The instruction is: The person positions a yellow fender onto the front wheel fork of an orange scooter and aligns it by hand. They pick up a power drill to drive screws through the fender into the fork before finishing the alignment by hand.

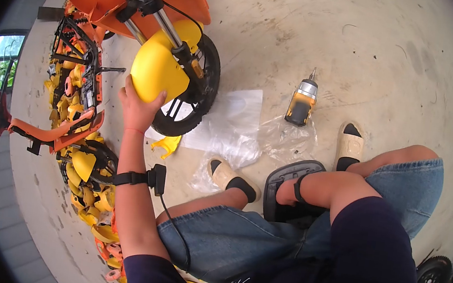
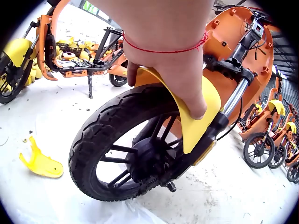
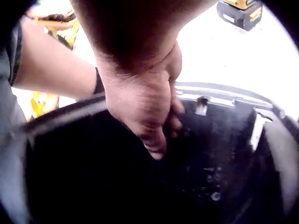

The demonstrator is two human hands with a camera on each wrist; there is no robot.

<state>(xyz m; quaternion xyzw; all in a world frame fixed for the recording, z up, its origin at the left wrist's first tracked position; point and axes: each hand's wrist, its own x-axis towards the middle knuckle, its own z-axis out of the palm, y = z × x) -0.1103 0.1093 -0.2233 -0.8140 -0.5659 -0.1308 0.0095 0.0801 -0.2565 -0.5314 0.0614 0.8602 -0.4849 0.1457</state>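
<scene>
My left hand grips the lower end of a yellow fender, thumb on one side and fingers on the other. In the left wrist view the hand lies over the fender, just above the black front wheel. The fender sits between the fork tubes of an orange bike. My right hand reaches into a black container between the legs. In the right wrist view the hand points down inside the container, fingers loosely extended, with nothing visible in them.
A yellow and black power driver lies on the floor beside clear plastic. A white sheet and a small yellow bracket are near the wheel. On the left stand a bare frame and piled yellow and orange parts.
</scene>
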